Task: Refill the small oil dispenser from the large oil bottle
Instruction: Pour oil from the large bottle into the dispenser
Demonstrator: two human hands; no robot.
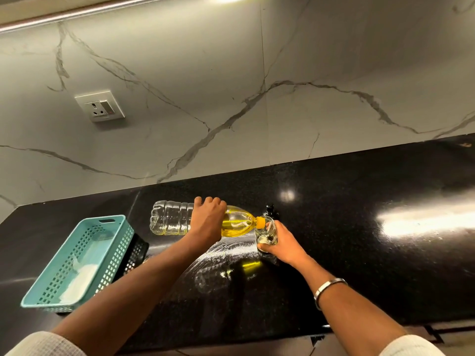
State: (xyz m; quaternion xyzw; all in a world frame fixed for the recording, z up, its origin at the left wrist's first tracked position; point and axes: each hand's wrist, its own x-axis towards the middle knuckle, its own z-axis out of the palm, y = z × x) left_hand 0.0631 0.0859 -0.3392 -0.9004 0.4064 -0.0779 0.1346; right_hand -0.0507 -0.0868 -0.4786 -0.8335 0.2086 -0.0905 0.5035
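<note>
Left hand (207, 218) grips the large clear plastic oil bottle (200, 221), lying horizontal, yellow neck rightward. Right hand (281, 242) wraps the small glass dispenser (266, 231), upright at the bottle's mouth.

Head view, down over black counter (359, 240)

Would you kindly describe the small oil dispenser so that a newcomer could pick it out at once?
Start at the black countertop under the marble wall, and find the large oil bottle tipped on its side in the left hand. At its yellow neck stands the small oil dispenser, gripped by the right hand. It is the only short clear glass jar there.
</note>
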